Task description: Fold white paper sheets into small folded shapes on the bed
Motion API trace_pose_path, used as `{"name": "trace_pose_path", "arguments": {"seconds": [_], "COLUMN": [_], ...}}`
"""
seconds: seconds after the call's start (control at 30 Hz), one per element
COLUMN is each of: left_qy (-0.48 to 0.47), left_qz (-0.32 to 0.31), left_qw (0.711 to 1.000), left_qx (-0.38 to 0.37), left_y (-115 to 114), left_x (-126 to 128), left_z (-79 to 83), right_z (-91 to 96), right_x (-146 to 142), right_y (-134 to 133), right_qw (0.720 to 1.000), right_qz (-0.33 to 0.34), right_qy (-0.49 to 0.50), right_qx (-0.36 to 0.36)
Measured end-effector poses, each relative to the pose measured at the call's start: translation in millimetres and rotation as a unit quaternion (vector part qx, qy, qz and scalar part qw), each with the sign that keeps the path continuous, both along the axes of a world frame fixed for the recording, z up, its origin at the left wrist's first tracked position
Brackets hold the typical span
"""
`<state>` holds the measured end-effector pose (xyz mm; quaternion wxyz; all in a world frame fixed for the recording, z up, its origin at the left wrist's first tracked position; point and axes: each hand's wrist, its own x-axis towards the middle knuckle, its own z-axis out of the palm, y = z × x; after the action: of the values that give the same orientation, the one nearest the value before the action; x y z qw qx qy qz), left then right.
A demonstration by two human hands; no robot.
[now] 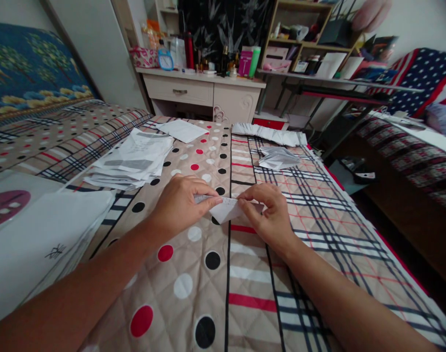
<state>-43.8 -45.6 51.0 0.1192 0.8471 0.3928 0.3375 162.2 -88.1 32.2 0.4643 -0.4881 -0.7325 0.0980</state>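
Between both hands is a small folded piece of white paper (224, 211), its lower part coming to a point and faint print along its top edge. My left hand (184, 203) pinches the left end of that edge between thumb and fingers. On the right end, my right hand (265, 210) grips the same paper with thumb and index finger. The paper is held just over the patterned quilt (193, 303); whether it touches the cloth I cannot tell. My fingers hide both ends of it.
Left of my hands lies a stack of white papers (135, 156), with a single sheet (182, 130) beyond. Large white sheets (72, 220) lie nearest on the left. Folded papers (277, 158) and a long row of folded paper (268, 133) sit far right. A white desk (179, 90) stands behind.
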Motion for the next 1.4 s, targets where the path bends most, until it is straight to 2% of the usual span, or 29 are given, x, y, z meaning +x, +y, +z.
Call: {"name": "trace_pose_path", "arguments": {"seconds": [0.07,0.17,0.27,0.37,0.53,0.7,0.8,0.9,0.97,1.07,1.13,1.2,1.3,1.4], "left_qy": [-0.003,0.001,0.004,-0.01,-0.053,-0.11,-0.206,-0.301,-0.349,-0.42,-0.43,-0.426,-0.409,-0.348], "left_qz": [-0.013,-0.024,-0.021,0.01,0.061,0.1,0.136,0.09,0.042,-0.022,-0.062,-0.09,-0.113,-0.103], "left_qw": [1.0,0.999,0.998,0.999,0.996,0.976,0.94,0.872,0.813,0.726,0.675,0.64,0.626,0.661], "left_qx": [0.011,0.033,0.051,0.047,-0.031,-0.16,-0.236,-0.375,-0.465,-0.544,-0.596,-0.633,-0.654,-0.656], "left_y": [-3.8,-9.3,-10.4,-5.6,7.4,23.2,31.9,32.1,26.7,13.7,4.5,-3.8,-13.9,-20.2], "left_x": [3.4,7.2,6.5,0.9,-10.5,-23.2,-30.7,-28.6,-20.6,-4.8,4.3,10.9,16.5,19.2], "left_z": [0.2,2.1,4.8,8.5,10.6,-1.2,-8.6,-12.0,-12.8,-13.5,-14.2,-15.3,-17.5,-19.5], "right_z": [8.4,15.8,15.3,11.8,9.7,1.5,-6.7,-11.5,-11.5,-7.2,-2.7,1.6,5.6,5.4], "right_x": [-7.1,-14.1,-11.0,-0.4,15.2,27.1,35.4,33.7,23.9,2.7,-9.5,-16.9,-19.4,-17.0], "right_y": [-2.6,-4.8,-2.2,4.6,14.9,21.4,26.4,28.0,24.7,13.8,5.9,-0.1,-4.4,-4.6], "right_qw": [0.999,0.998,0.999,0.997,0.993,0.982,0.969,0.957,0.942,0.898,0.879,0.864,0.86,0.86], "right_qz": [0.008,0.015,0.028,0.024,0.005,-0.031,-0.071,-0.064,-0.001,0.121,0.154,0.17,0.173,0.148], "right_qy": [-0.042,-0.052,-0.016,0.032,0.052,0.122,0.171,0.223,0.274,0.341,0.366,0.389,0.399,0.402], "right_qx": [-0.003,-0.014,-0.037,-0.07,-0.108,-0.143,-0.161,-0.172,-0.196,-0.25,-0.265,-0.269,-0.266,-0.276]}}
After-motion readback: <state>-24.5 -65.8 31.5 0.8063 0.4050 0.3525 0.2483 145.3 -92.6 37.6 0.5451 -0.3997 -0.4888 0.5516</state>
